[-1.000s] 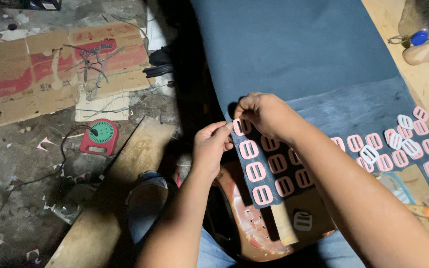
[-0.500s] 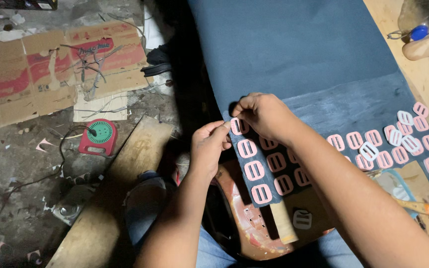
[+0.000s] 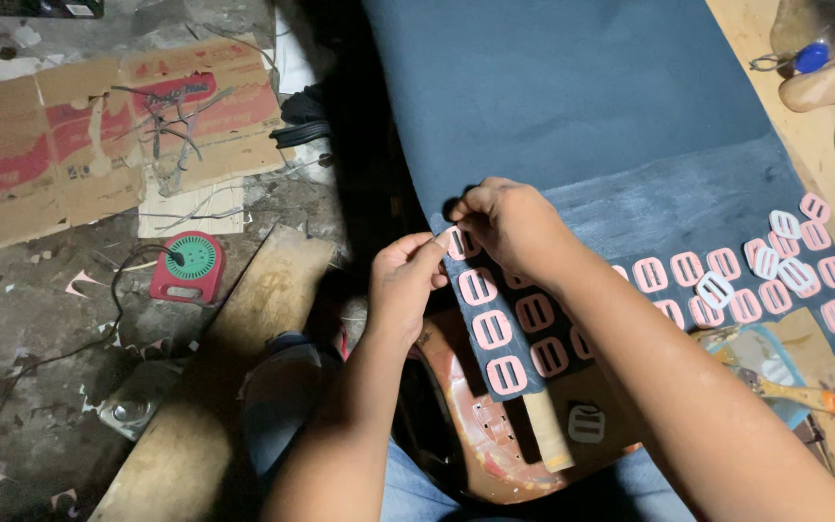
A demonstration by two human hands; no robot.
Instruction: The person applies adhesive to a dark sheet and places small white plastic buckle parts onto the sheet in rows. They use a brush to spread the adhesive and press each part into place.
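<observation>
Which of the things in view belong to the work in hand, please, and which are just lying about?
In use:
- left hand and right hand, pinching a pink slotted piece
- dark blue sheet
- rows of pink pieces laid on it

Lying about:
- flattened cardboard
- red and green device
- wooden plank
- brush

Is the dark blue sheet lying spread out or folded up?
Spread: the dark blue sheet lies flat, one layer, its near edge hanging over; pink buckles sit in rows on it.
</observation>
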